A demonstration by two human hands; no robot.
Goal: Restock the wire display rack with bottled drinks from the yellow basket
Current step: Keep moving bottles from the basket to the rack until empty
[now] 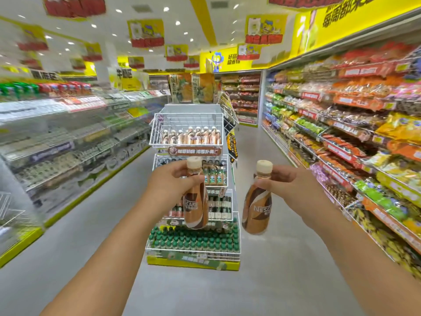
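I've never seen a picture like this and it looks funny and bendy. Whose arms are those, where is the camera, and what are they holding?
The camera sits on a person's head and looks forward and down, so you see that person's own two bare arms reaching out. Its wide lens bends the edges of the shop.

The left hand grips a brown plastic coffee bottle with a cream cap by its neck. The right hand holds a second brown coffee bottle the same way.

Straight ahead, on the grey floor, stands a white wire display rack with several tiers. Its top basket holds a row of similar brown bottles, with room left above them. Lower tiers carry other drinks, and the bottom tier has green-capped bottles. Snack shelves run along the right. No yellow basket shows here.
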